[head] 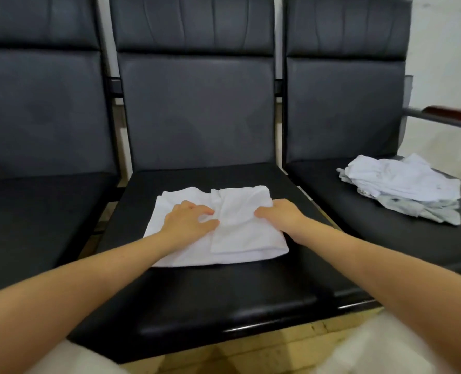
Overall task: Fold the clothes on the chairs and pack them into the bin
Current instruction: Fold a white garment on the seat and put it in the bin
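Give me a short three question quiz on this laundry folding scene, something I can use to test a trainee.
1. True or false: the white garment being folded lies on the middle chair seat.
2. Which chair holds the pile of unfolded clothes? A) the left one B) the middle one C) the right one
3. Fill in: both the left hand and the right hand are on the ____ garment.

Key
1. True.
2. C.
3. White. The left hand lies fairly flat on it; the right hand's fingers curl at a fold on the right side. No bin is in view.
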### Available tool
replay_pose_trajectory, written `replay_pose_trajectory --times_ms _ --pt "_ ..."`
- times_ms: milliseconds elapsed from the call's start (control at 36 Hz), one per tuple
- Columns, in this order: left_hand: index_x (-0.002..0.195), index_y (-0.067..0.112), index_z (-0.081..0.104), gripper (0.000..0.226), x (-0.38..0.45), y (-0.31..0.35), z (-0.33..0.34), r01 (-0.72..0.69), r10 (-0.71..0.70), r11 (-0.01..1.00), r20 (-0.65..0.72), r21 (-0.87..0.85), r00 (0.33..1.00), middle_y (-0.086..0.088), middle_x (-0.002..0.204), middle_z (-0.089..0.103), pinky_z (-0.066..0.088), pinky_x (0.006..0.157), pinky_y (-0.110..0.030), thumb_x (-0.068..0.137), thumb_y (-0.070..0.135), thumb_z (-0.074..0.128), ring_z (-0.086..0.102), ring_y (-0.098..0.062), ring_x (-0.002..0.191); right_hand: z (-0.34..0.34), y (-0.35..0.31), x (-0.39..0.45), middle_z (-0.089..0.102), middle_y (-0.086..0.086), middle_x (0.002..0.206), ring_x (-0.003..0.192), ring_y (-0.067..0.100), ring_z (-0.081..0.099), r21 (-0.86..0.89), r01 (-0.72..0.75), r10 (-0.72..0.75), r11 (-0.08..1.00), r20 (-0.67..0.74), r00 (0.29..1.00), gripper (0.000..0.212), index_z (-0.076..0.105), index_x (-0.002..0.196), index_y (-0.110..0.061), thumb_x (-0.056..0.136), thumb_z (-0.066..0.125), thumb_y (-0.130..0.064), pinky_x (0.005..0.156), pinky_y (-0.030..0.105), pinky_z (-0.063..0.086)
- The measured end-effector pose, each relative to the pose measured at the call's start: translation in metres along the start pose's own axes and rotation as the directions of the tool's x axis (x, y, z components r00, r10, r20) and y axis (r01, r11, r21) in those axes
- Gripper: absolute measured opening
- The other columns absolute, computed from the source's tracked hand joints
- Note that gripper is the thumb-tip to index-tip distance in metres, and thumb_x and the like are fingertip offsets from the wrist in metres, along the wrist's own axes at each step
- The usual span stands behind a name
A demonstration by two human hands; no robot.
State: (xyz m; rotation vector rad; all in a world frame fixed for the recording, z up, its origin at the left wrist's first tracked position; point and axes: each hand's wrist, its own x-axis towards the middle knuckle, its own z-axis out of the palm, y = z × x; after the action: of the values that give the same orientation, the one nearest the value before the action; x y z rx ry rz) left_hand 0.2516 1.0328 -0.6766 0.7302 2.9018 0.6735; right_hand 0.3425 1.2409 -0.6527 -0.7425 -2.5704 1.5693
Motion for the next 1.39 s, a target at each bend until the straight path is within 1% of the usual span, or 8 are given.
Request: replay_pose_trajectory --times_ms 194,500,694,889,1028,1139,1306,1389 --pt "0.129 0.029 0.056 0.041 0.007 0.003 -0.006 -0.021 0.021 1.000 -0.084 0.003 0.996 -0.001 0.132 0.048 0.041 0.101 -0.039 0.092 0.046 0.054 0.040 -0.023 0.127 -0.039 0.013 0.002 0.061 0.011 0.111 0.086 0.024 0.060 0.341 -0.163 0.212 0.926 -0.111 0.971 0.028 0.055 0.114 -0.011 0.089 0.061 -0.021 0.059 0.030 0.045" --pt "0.133 0.032 0.050 0.038 -0.009 -0.033 -0.016 0.017 -0.006 0.990 -0.083 0.140 0.997 -0.001 0.137 0.042 0.036 0.103 -0.037 0.097 0.042 0.048 0.035 -0.021 0.131 -0.049 -0.025 -0.005 0.061 0.012 0.120 0.106 0.030 0.059 0.572 -0.123 0.202 0.811 -0.077 0.976 0.042 0.057 0.123 -0.010 0.085 0.061 -0.025 0.087 0.041 0.049" --pt "0.128 0.027 0.056 0.030 -0.016 -0.046 -0.023 0.055 -0.054 0.998 -0.083 0.010 0.995 -0.002 0.138 0.042 0.033 0.108 -0.035 0.099 0.030 0.047 0.032 -0.022 0.134 0.000 -0.074 -0.011 0.062 0.010 0.113 0.089 0.021 0.060 0.238 0.040 -0.022 0.970 -0.080 0.997 0.040 0.056 0.124 -0.008 0.089 0.059 -0.027 0.065 0.029 0.045" --pt "0.118 0.029 0.065 0.034 -0.012 -0.058 -0.020 0.081 -0.090 0.990 -0.083 -0.114 0.992 0.002 0.130 0.052 0.029 0.105 -0.031 0.102 0.033 0.036 0.037 -0.019 0.128 0.032 -0.081 -0.023 0.067 0.008 0.098 0.077 0.018 0.066 0.001 0.017 -0.017 1.000 0.331 0.944 0.050 0.061 0.117 -0.011 0.094 0.051 -0.055 0.065 0.026 0.053" --pt "0.070 0.011 0.060 0.050 -0.014 -0.041 -0.016 0.105 -0.123 0.980 -0.096 -0.170 0.988 0.000 0.080 0.057 0.040 0.070 -0.033 0.099 0.046 0.038 0.052 -0.017 0.083 0.026 -0.055 0.005 0.063 0.005 0.095 0.076 0.018 0.058 -0.156 0.070 -0.071 0.985 -0.001 0.997 0.043 0.063 0.113 -0.008 0.094 0.054 -0.046 0.064 0.028 0.049" --pt "0.061 0.020 0.057 0.050 -0.007 -0.034 -0.006 0.057 -0.063 0.996 -0.091 -0.066 0.994 0.004 0.082 0.054 0.036 0.066 -0.031 0.092 0.057 0.042 0.052 -0.017 0.083 0.021 -0.027 0.009 0.059 0.000 0.104 0.089 0.019 0.057 -0.331 0.009 -0.001 0.943 0.023 1.000 0.064 0.059 0.108 -0.008 0.078 0.064 -0.064 0.069 0.030 0.046" --pt "0.061 0.019 0.048 0.043 0.002 -0.017 -0.001 0.067 -0.071 0.997 -0.111 -0.035 0.991 0.001 0.080 0.051 0.033 0.062 -0.031 0.093 0.048 0.043 0.053 -0.022 0.083 0.037 -0.021 0.003 0.066 0.000 0.108 0.100 0.019 0.063 -0.195 0.097 -0.073 0.976 0.131 0.989 0.040 0.063 0.109 -0.018 0.079 0.073 -0.042 0.091 0.037 0.053" --pt "0.071 0.022 0.055 0.036 0.004 -0.012 0.001 0.047 -0.056 0.995 -0.101 -0.089 0.993 0.002 0.085 0.055 0.042 0.068 -0.034 0.093 0.047 0.042 0.056 -0.025 0.091 0.035 -0.026 -0.003 0.064 0.005 0.110 0.094 0.017 0.062 0.085 0.096 -0.107 0.992 0.144 0.984 0.027 0.061 0.112 -0.015 0.085 0.065 -0.018 0.077 0.030 0.053"
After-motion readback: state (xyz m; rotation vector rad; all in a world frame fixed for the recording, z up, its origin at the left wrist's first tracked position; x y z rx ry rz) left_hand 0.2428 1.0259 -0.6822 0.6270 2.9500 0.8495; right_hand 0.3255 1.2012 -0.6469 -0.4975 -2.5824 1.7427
